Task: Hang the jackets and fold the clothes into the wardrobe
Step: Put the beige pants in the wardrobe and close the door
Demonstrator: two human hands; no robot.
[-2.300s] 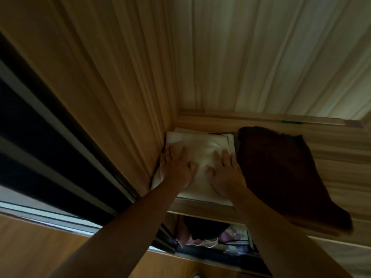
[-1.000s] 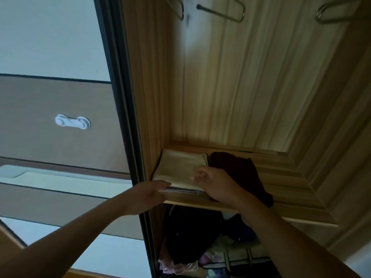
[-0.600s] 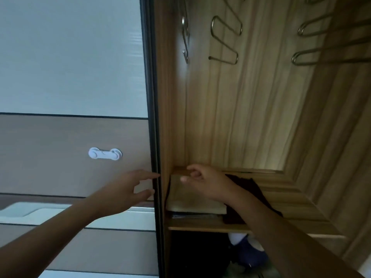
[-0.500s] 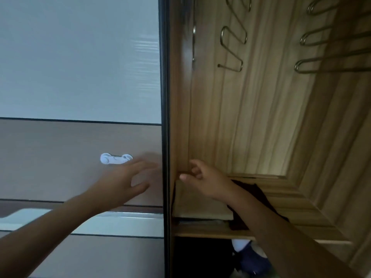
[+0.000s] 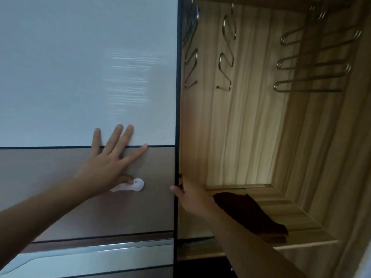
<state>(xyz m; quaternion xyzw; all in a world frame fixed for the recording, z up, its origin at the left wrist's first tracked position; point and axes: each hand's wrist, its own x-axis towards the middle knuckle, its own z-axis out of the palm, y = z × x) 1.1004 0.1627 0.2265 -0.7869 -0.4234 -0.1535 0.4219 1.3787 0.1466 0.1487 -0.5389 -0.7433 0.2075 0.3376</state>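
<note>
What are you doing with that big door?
A person stands at an open wardrobe. Their left hand lies flat, fingers spread, on the sliding door, just above a white plastic latch. Their right hand seems to grip the door's dark edge. Inside, a dark red folded garment lies on the wooden shelf, and bare metal hangers hang above it. The door probably gets slid next.

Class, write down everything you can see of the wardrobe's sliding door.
The sliding door stands upright, left of the open wardrobe: glossy pale panel above, matt brown panel below, thin dark frame, a white plastic latch. The left hand presses flat on it; the right hand holds its edge.
</note>
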